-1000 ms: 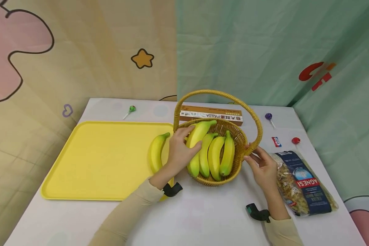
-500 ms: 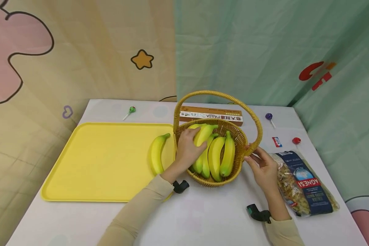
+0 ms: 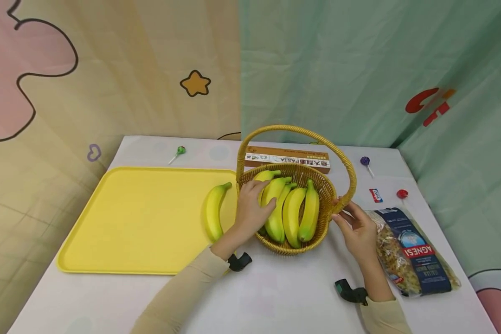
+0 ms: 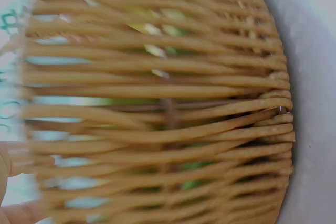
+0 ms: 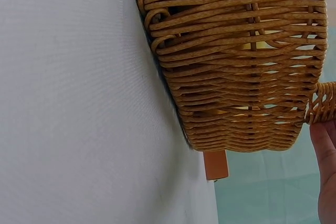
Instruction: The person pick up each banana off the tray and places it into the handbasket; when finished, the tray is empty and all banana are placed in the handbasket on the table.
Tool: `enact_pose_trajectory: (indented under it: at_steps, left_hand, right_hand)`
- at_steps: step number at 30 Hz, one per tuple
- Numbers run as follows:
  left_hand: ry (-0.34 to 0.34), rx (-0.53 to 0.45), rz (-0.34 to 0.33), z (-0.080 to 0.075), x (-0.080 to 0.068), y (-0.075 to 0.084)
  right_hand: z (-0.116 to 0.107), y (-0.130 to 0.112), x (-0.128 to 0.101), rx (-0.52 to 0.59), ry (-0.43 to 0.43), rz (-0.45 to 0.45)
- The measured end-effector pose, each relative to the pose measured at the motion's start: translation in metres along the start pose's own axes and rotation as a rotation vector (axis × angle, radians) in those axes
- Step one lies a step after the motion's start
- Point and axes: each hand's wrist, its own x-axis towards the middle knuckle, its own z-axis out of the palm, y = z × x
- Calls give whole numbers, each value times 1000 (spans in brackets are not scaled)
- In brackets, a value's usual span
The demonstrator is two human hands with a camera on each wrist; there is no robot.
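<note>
- Bananas: a bunch of yellow-green bananas [image 3: 290, 211] lies inside the round woven wicker basket with an arched handle [image 3: 328, 195], long axes running from the basket's near rim toward its far rim, stems pointing to the far side.
- Left hand [image 3: 250, 211] rests over the basket's left rim on the leftmost bananas, fingers curled round one of them, thumb on its inner side; it is the nearer hand to the fruit.
- Right hand [image 3: 356, 227] is at the basket's right side where the handle meets the rim; its fingers [image 3: 342, 209] appear to pinch the handle base, though the right wrist view shows only a fingertip [image 5: 325, 150] against the weave.
- Left of the basket, one single yellow banana [image 3: 214, 211] lies on the flat yellow plastic tray [image 3: 142, 218], roughly parallel to the bunch.
- Behind the basket sits a long brown pasta box [image 3: 288, 157]; right of it, a clear bag of pasta with a blue label [image 3: 413, 253].
</note>
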Motion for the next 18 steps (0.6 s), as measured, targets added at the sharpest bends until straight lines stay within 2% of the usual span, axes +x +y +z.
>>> enact_pose_trajectory:
  at_steps: [3,5,7,9,11,13,15,18]
  left_hand:
    - [62,-28,17,-19,-12,-2]
    - [113,-43,-3,-34,-19,-8]
    - [158,-42,-54,-49,-23,-18]
    - [187,-32,-134,-62,-27,-30]
    - [201,-16,-219,-73,-30,-42]
    - [211,0,-276,-81,-32,-54]
    - [220,7,-309,-86,-33,-63]
    - [233,12,-317,-89,-33,-71]
  right_hand:
    - [0,0,0,7,2,-1]
    - [0,0,1,8,2,-3]
    - [1,0,1,7,10,-12]
    - [1,0,2,6,16,-19]
    - [1,0,1,14,19,-23]
    - [1,1,1,20,16,-17]
    - [0,1,0,27,10,-8]
    - [0,1,0,27,4,5]
